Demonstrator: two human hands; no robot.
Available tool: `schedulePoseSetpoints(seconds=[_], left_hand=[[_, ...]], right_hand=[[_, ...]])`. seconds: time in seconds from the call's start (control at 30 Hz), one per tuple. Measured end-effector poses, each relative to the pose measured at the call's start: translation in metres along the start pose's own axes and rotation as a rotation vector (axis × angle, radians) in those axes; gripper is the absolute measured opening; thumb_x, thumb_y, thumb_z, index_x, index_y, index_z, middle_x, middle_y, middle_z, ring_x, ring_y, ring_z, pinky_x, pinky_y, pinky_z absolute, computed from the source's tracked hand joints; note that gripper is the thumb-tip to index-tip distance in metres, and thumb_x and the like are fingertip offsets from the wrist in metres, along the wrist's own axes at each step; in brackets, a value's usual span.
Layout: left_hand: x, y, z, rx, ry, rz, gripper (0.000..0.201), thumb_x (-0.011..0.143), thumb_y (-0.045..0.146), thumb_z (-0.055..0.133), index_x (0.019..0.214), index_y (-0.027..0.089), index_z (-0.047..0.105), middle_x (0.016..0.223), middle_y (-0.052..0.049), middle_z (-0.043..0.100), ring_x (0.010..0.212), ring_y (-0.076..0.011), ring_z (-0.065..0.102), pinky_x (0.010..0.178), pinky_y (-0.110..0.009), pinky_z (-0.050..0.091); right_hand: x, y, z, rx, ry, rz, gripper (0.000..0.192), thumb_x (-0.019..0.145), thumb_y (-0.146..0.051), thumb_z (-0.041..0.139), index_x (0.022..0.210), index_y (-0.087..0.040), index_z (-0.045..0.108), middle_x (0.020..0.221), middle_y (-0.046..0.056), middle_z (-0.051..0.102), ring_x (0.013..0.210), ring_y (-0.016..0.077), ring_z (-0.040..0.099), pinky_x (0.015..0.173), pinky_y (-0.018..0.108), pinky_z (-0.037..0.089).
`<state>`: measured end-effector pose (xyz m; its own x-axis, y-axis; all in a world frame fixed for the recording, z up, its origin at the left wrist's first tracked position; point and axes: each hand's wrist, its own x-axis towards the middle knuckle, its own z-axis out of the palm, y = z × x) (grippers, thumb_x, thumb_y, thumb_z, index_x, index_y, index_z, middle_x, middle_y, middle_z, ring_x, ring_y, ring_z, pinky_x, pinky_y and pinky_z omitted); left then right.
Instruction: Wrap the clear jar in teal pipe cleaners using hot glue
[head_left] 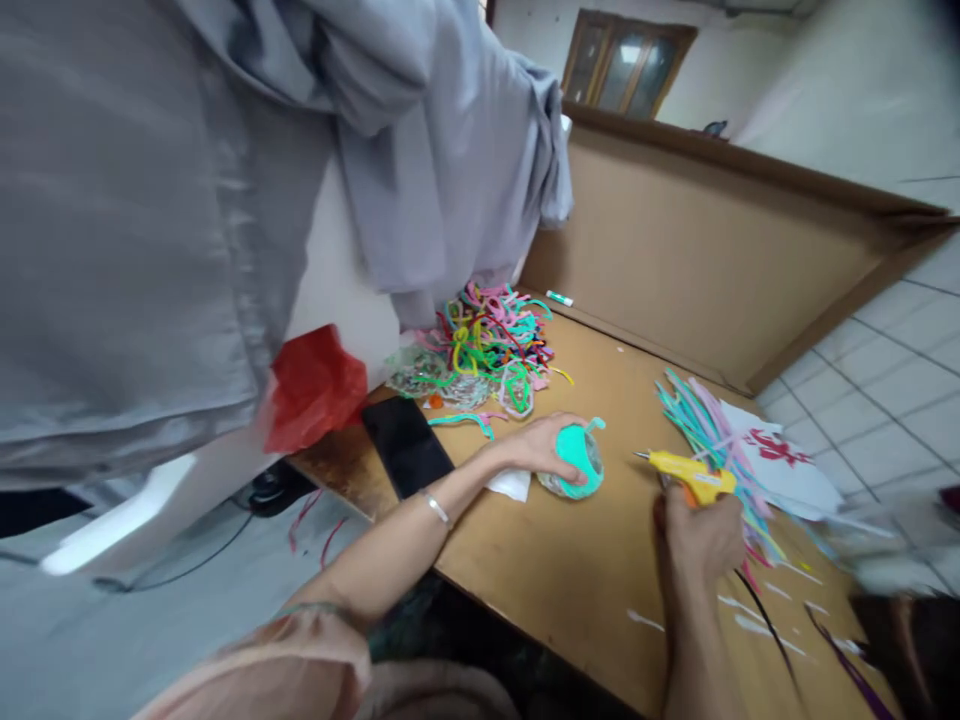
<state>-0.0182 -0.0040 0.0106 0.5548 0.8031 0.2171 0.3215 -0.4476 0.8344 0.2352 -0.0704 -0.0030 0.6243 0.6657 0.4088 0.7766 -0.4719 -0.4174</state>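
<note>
My left hand point(541, 448) grips a small rounded object partly wrapped in turquoise pipe cleaner point(576, 455), resting at the middle of the wooden table. A loose turquoise end sticks up from its top, and its lower side looks greyish and see-through. In my right hand point(705, 535) is a yellow hot glue gun point(694, 475), held to the right of the wrapped object. Its metal nozzle points left toward that object without touching it. Just behind the glue gun lies a bundle of pastel pipe cleaners point(709, 425).
A heap of coloured pipe cleaners point(499, 335) covers the table's far left, near a dark phone-like slab point(406, 447). White paper with a red design point(780, 455) lies right. A tall cardboard panel point(652, 230) borders the back. Grey cloth point(450, 150) hangs at left.
</note>
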Motion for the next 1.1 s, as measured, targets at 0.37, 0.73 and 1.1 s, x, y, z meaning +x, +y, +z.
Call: schedulePoseSetpoints(seconds=[0.37, 0.73, 1.1], left_hand=[[-0.004, -0.002, -0.001, -0.092, -0.034, -0.021, 0.071, 0.057, 0.036, 0.083, 0.121, 0.018, 0.058, 0.114, -0.008, 0.066, 0.108, -0.0271, 0.062, 0.097, -0.042, 0.05], [-0.004, 0.004, 0.003, -0.074, -0.003, -0.056, 0.065, 0.058, 0.043, 0.08, 0.113, 0.017, 0.058, 0.114, -0.008, 0.063, 0.106, -0.0267, 0.061, 0.092, -0.039, 0.051], [-0.002, -0.001, 0.007, -0.057, 0.041, -0.06, 0.071, 0.057, 0.041, 0.081, 0.119, 0.016, 0.057, 0.121, -0.011, 0.06, 0.109, -0.0278, 0.06, 0.097, -0.044, 0.049]], right_hand=[[0.0, -0.05, -0.027, 0.15, 0.417, -0.168, 0.039, 0.071, -0.045, 0.058, 0.097, -0.017, 0.055, 0.075, 0.009, 0.062, 0.064, 0.0245, 0.056, 0.059, 0.035, 0.039], [-0.018, -0.033, 0.003, 0.216, 0.452, -0.289, 0.027, 0.071, -0.037, 0.051, 0.091, -0.018, 0.053, 0.074, 0.007, 0.06, 0.068, 0.0253, 0.059, 0.061, 0.035, 0.047], [-0.019, -0.032, 0.007, 0.202, 0.455, -0.421, 0.037, 0.07, -0.034, 0.052, 0.102, -0.016, 0.055, 0.073, 0.006, 0.059, 0.068, 0.0252, 0.06, 0.063, 0.035, 0.048]])
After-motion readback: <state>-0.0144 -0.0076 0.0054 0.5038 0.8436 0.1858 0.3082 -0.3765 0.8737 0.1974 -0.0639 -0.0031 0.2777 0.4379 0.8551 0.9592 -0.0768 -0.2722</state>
